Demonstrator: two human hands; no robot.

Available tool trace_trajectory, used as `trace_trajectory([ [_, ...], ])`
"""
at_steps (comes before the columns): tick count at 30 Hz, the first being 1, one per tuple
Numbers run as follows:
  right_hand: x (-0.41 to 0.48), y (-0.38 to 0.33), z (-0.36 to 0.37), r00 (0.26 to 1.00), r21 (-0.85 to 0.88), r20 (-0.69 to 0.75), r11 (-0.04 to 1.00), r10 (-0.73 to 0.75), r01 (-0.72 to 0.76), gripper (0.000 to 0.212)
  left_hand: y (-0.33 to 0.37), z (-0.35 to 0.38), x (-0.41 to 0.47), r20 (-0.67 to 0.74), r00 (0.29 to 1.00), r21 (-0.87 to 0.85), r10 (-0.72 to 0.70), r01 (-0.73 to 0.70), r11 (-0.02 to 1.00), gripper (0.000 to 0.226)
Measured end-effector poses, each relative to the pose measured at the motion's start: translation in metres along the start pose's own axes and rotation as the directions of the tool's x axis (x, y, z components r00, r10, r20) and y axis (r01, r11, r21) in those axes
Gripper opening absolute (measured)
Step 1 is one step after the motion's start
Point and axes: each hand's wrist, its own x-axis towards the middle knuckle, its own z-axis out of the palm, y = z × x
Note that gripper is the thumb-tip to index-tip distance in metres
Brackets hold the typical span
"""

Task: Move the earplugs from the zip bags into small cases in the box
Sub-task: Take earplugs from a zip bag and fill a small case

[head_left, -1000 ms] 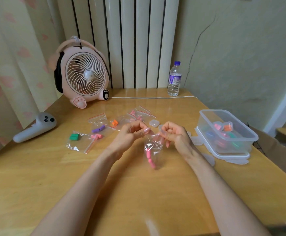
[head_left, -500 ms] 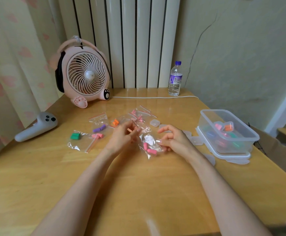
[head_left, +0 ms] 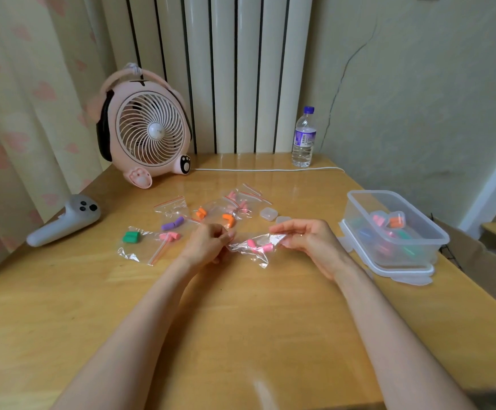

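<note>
Between my two hands, low over the middle of the wooden bench [head_left: 240,321], hangs a small clear plastic zip bag [head_left: 254,247] holding two pink foam earplugs [head_left: 260,246]. My left hand [head_left: 208,245] pinches one end of the bag, grip clenched on the film; my right hand [head_left: 308,241] holds the other end between thumb and fingertips. Whether the seal is open I cannot tell.

Step in hand, as I judge it: part the zip strip and tip out the plugs. Done well, that means pulling the two lips apart evenly, mouth kept upward, so neither plug rolls off.

Just beyond my right fingers lie two small translucent plastic cases [head_left: 268,213], empty as far as I can see. Further right stands a clear rectangular plastic box [head_left: 394,229] resting on its lid, with filled cases inside, near the bench's right edge. Other bagged plugs, orange, purple, green and pink, lie spread behind my left hand.

Open room lies toward me; the path rightward to the box is unobstructed.
</note>
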Motion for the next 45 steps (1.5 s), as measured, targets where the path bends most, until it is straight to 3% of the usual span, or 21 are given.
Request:
trace_trajectory([
  [4, 0.001, 0.001, 0.002, 0.999, 0.055, -0.038, 0.998, -0.039, 0.041, 0.007, 0.003, 0.0, -0.003, 0.031, 1.0, 0.102, 0.0, -0.003, 0.995, 0.026],
  [9, 0.002, -0.001, 0.001, 0.989, -0.008, -0.13, 0.998, -0.068, 0.068, 0.012, 0.007, 0.0, -0.004, -0.056, 0.987, 0.234, 0.147, -0.13, 0.964, 0.016],
  [11, 0.002, -0.002, 0.002, 0.987, -0.009, -0.138, 0.997, -0.078, 0.077, 0.011, 0.011, 0.0, -0.006, -0.082, 0.978, 0.106, 0.19, -0.181, 0.978, 0.02],
  [14, 0.002, -0.002, 0.003, 0.985, -0.005, -0.152, 0.996, -0.087, 0.087, 0.008, 0.021, -0.002, -0.012, -0.05, 0.969, -0.228, 0.243, -0.248, 0.942, 0.027],
  [18, 0.003, -0.002, 0.002, 0.982, -0.02, -0.164, 0.995, -0.099, 0.097, 0.008, 0.025, -0.006, -0.017, 0.066, 0.936, -0.341, 0.347, -0.306, 0.889, 0.026],
  [21, 0.003, -0.002, 0.002, 0.979, -0.026, -0.171, 0.994, -0.109, 0.106, 0.011, 0.026, -0.002, -0.02, 0.107, 0.929, -0.342, 0.354, -0.3, 0.891, 0.02],
  [25, 0.003, -0.002, 0.003, 0.98, -0.03, -0.155, 0.992, -0.126, 0.123, 0.007, 0.024, 0.001, -0.018, 0.027, 0.952, -0.326, 0.305, -0.28, 0.903, 0.002],
  [31, 0.0, -0.002, 0.005, 0.974, -0.046, -0.128, 0.983, -0.184, 0.18, 0.004, 0.022, 0.003, -0.014, 0.01, 0.955, -0.284, 0.297, -0.282, 0.917, 0.016],
  [35, 0.001, -0.003, 0.005, 0.968, -0.05, -0.138, 0.978, -0.209, 0.204, 0.007, 0.022, 0.003, -0.014, 0.008, 0.947, -0.288, 0.321, -0.305, 0.908, 0.006],
  [40, 0.002, -0.001, 0.005, 0.969, -0.062, -0.13, 0.977, -0.211, 0.204, 0.01, 0.022, 0.005, -0.014, 0.026, 0.93, -0.235, 0.366, -0.35, 0.907, 0.015],
  [45, 0.003, -0.001, 0.003, 0.958, -0.046, -0.168, 0.973, -0.231, 0.226, 0.008, 0.025, 0.004, -0.015, -0.002, 0.943, -0.306, 0.333, -0.318, 0.897, 0.01],
])
